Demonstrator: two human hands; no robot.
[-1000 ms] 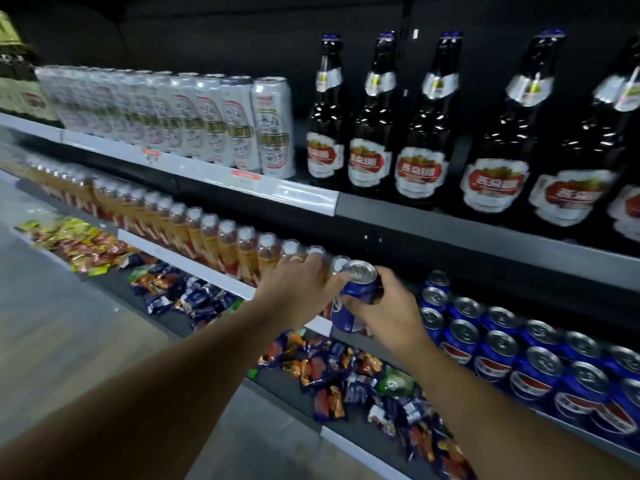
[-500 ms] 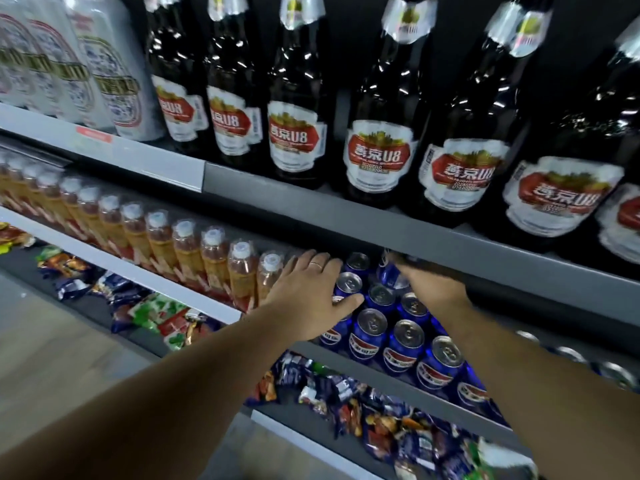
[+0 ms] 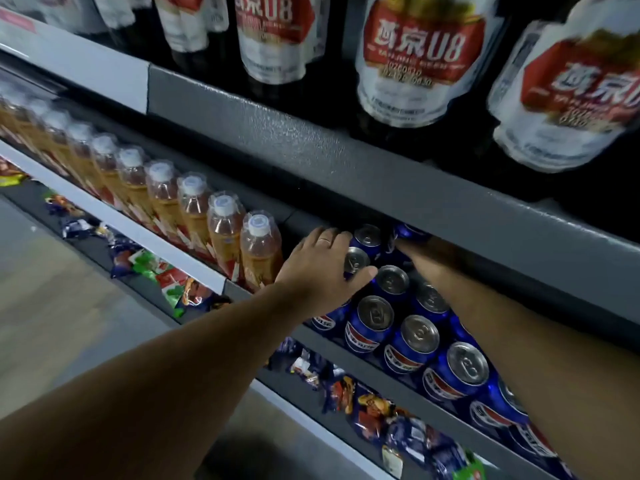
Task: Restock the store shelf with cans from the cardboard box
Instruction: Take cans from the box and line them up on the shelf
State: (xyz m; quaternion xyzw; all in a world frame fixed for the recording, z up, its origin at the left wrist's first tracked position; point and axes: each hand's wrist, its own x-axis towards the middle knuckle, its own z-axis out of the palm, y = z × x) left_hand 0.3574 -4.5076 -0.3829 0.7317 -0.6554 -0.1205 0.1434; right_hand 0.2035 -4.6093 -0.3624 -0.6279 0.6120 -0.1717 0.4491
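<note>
Left hand (image 3: 320, 271) wearing a thin, plain, pale metal ring (image 3: 324, 241) on one finger, left forearm (image 3: 194, 368) and right forearm (image 3: 512, 337) both showing bare down to the edge of view, right hand (image 3: 415, 252) largely hiding in shadow, its fingers lying out of sight

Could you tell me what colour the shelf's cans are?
The cans are blue with silver tops; head view.

Blue cans (image 3: 369, 322): glossy metal, brushed silver tops. Shelf edge (image 3: 311, 157): matt grey, rough-textured metal. Tea bottles (image 3: 225, 226): clear plastic. Beer bottles (image 3: 419, 60): dark glossy glass, paper labels. Snack packs (image 3: 374, 410): shiny foil.
</note>
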